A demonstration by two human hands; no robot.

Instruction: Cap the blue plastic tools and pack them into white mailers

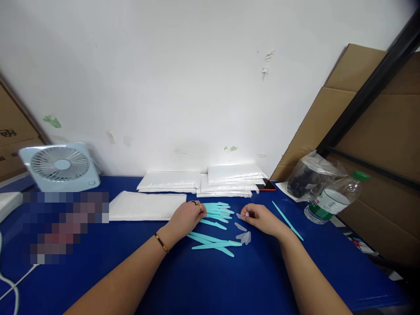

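Landmark: teal stick pile [219, 211], fanned out on the blue worktop [203, 288]; all places given from it.

Left hand [186, 216] is held at the pile's left end, fingers curled in over the stick ends; whether a stick is gripped can't be told, contact side is hidden. Right hand [259, 218] is held just right of the pile; a small clear sleeve [239, 216] is pinched between thumb and fingers, narrow part sticking out toward the pile; something pale is also partly seen within the fingers, not identifiable.

Loose clear sleeves [245, 237] are laid to the near right of the pile, one apart, the others bunched and overlapping; crossed teal sticks [213, 245] are laid on the near side, one tip close to the bunch; a lone teal stick [288, 220] is set well right of the pile, beyond the right hand, slanted.

White packets [229, 183] are stacked behind the pile, in two groups; a larger white packet [144, 206] is laid flat to its left; a dark device with an orange edge [271, 187] is partly covered, behind and right; a green-capped bottle [331, 201] is seen far right, tilted in view; a pale blue fan [62, 165] is placed far left.
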